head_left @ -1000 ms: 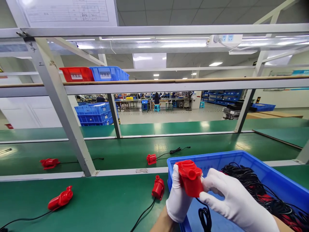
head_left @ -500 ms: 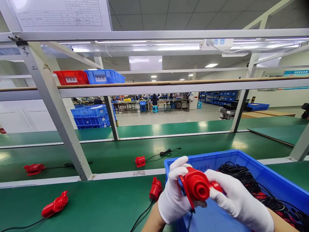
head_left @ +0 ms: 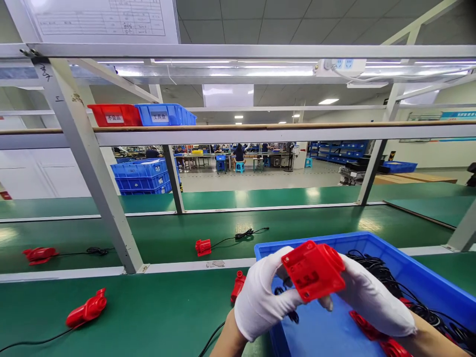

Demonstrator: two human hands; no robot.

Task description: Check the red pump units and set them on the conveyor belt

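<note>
Green bench [head_left: 167,307], filling the lower field. At right, a blue bin [head_left: 357,237] contains tangled black cords [head_left: 386,272] and red parts [head_left: 362,323]. The white-gloved right hand [head_left: 375,297] is clamped on the right side of a red housing [head_left: 312,270], some fingers hidden behind it; the left hand [head_left: 258,297] grips the opposite side, thumb near the lower edge. The housing is tilted above the bin, its flat plate toward the viewer. Good handling probably calls for 2 light, opposed grips, fingertips clear of the plate's face, and light falling across its small corner holes.
</note>
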